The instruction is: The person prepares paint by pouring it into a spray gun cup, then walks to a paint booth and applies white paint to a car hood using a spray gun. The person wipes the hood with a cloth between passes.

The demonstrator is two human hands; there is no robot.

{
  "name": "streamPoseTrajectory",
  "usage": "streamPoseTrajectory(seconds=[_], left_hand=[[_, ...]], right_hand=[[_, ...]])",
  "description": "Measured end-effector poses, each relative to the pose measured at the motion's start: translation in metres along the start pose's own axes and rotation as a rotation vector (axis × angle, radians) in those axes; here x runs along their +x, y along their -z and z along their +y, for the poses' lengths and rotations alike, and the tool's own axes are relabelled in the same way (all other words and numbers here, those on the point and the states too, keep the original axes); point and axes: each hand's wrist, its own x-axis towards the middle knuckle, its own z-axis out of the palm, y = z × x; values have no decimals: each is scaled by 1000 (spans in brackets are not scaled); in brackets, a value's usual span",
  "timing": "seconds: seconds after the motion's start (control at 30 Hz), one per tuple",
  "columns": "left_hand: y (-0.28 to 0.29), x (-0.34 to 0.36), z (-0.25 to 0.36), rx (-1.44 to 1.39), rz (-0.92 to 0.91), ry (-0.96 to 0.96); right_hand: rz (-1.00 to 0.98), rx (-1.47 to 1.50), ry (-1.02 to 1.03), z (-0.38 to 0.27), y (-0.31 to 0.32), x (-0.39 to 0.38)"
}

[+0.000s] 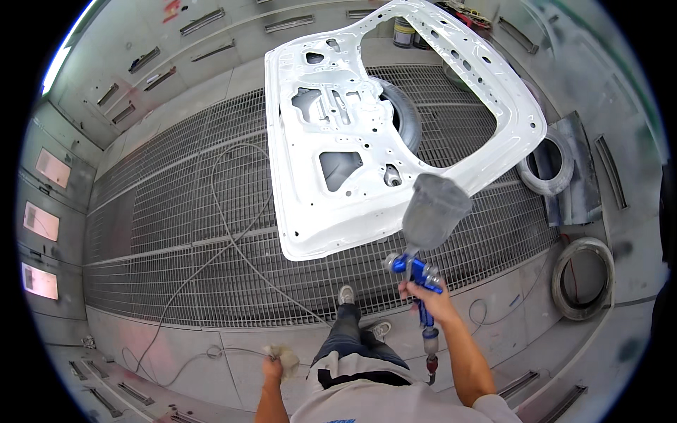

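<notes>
My right hand [438, 304] is closed around the grip of a blue spray gun [420, 273]. A cloudy grey paint cup [436, 211] sits on top of the gun, and a red fitting [431, 364] hangs from the bottom of its handle. Beyond the gun stands a glossy white car tailgate [395, 204] with a large window opening; the cup overlaps its near edge in view. Low at the left, my left hand [272, 368] is closed on a crumpled beige cloth [288, 359]. A thin hose [240, 350] runs up to that hand; whether it is gripped too is unclear.
Metal floor grating [176, 233] lies under the tailgate, with a looping hose [211, 257] across it. A tire [403, 116] shows behind the tailgate. More rings or tires [560, 169] stand along the right wall, near a tire [564, 282]. Cans [403, 34] stand at the back.
</notes>
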Motion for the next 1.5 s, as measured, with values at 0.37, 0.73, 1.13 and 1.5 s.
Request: streamPoseTrajectory(seconds=[0.37,0.73,1.13,1.5], left_hand=[[-74,84,97,-357,-194,-137],[-50,110,153,-392,-208,-184],[-129,96,78,-695,-201,9],[-157,88,77,-428,-93,-51]], right_hand=[[219,-200,61,-27,17,31],[346,-144,103,-72,35,32],[482,-179,312,-147,164,20],[624,-198,427,-229,245,3]])
